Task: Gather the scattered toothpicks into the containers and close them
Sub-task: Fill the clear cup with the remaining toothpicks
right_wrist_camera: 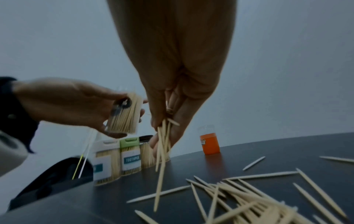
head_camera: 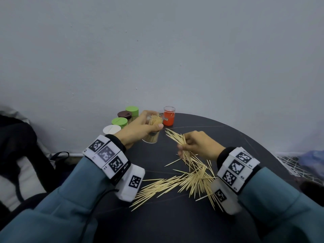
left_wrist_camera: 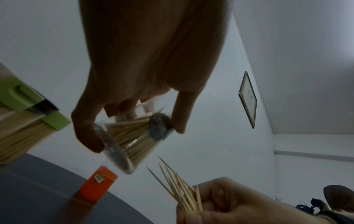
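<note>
My left hand (head_camera: 154,122) grips a clear toothpick container (head_camera: 151,137) that is nearly full, tilted above the back of the dark round table (head_camera: 228,134). In the left wrist view the container (left_wrist_camera: 132,136) sits between thumb and fingers. Just to its right, my right hand (head_camera: 182,146) pinches a bundle of toothpicks (head_camera: 175,137), tips pointing toward the container. In the right wrist view the bundle (right_wrist_camera: 162,145) hangs from my fingers. Scattered toothpicks (head_camera: 191,181) lie on the table between my wrists.
Several closed containers stand at the table's back left: two with green lids (head_camera: 131,111), one brown (head_camera: 124,115), one white (head_camera: 111,129). A red-orange piece with a clear top (head_camera: 169,116) stands behind the held container. A dark bag (head_camera: 21,146) lies off the left edge.
</note>
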A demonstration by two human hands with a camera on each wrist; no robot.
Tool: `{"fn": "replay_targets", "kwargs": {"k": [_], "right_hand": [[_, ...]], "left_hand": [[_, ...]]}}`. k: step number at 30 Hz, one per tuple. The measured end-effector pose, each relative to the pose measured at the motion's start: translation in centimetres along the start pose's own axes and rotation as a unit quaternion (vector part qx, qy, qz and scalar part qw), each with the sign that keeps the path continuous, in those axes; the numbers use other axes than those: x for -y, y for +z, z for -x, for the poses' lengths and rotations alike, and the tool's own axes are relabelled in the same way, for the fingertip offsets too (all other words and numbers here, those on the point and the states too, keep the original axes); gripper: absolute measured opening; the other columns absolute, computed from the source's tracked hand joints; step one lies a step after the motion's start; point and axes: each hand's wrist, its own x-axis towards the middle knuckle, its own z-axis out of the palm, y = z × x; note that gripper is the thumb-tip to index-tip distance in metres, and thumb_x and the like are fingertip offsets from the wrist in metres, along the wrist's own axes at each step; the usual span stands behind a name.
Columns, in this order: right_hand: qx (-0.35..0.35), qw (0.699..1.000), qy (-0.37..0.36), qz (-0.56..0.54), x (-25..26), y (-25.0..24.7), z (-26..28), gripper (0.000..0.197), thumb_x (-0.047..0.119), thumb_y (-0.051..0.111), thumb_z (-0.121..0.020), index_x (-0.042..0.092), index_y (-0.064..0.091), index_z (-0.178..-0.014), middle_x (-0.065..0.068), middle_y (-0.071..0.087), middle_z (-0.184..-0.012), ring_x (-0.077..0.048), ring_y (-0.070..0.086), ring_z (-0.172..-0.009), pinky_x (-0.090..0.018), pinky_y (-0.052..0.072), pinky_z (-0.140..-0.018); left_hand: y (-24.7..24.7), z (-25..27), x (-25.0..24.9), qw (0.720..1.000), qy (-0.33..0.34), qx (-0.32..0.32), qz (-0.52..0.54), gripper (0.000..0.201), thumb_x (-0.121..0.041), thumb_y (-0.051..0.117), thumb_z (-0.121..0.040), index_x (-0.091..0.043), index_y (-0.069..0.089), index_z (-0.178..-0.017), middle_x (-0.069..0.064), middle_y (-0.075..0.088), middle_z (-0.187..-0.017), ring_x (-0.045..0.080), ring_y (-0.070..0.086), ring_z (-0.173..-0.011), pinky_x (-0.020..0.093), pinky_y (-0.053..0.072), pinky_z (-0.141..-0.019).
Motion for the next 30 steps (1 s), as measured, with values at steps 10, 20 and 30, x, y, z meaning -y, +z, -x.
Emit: {"fn": "replay_targets", "kwargs": {"k": [10, 20, 30], "right_hand": [[-0.187, 0.939, -0.015, -0.289, 1.8, -3.0, -0.3, 0.009, 0.007, 0.05, -0.094, 0.004, 0.056, -0.089, -0.008, 0.067, -0.079, -0.009, 0.068, -0.063, -0.023, 0.057, -0.064], [-0.266, 0.918, -0.04, -0.291, 5.3, -1.2, -2.3, 0.018, 0.01, 0.046, -0.097, -0.005, 0.055, -0.103, -0.016, 0.069, -0.09, -0.008, 0.067, -0.062, -0.021, 0.055, -0.059], [-0.265, 0.925, -0.019, -0.272, 5.7, 2.7, -2.4, 0.018, 0.022, 0.033, -0.102, 0.015, 0.049, -0.106, 0.002, 0.065, -0.11, -0.013, 0.062, -0.1, -0.037, 0.047, -0.097]], "left_hand": [[0.4, 0.6, 0.2, 0.986, -0.049, 0.107, -0.116, 0.053, -0.005, 0.059, -0.091, -0.012, 0.031, -0.135, 0.009, 0.051, -0.121, 0.016, 0.052, -0.112, 0.028, 0.045, -0.098], [0.5, 0.8, 0.1, 0.99, -0.012, 0.112, -0.09, 0.049, -0.005, 0.076, -0.075, -0.02, 0.049, -0.113, 0.009, 0.061, -0.108, 0.022, 0.059, -0.102, 0.037, 0.048, -0.095], [0.7, 0.4, 0.4, 0.993, 0.018, 0.096, -0.066, 0.045, -0.001, 0.075, -0.075, -0.018, 0.048, -0.106, -0.002, 0.058, -0.089, 0.005, 0.056, -0.076, 0.013, 0.044, -0.066]]}}
